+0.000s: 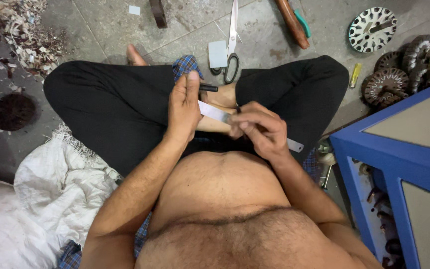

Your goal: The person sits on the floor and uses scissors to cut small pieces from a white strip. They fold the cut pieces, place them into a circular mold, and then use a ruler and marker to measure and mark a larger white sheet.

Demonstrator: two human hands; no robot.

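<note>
A white paper strip [214, 111] is held pinched between the left hand [184, 107] and right hand [258, 130], apparently mid-fold; scissors [232, 42] lie unused on the far floor.

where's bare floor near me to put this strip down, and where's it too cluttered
Bare floor lies ahead of the left knee, between the scrap pile and the scissors. A smaller patch sits between the wooden handle and the round slotted disc. It is crowded at right: stacked rusty discs against the blue cabinet. Both hands, left and right, hold the strip.
</note>
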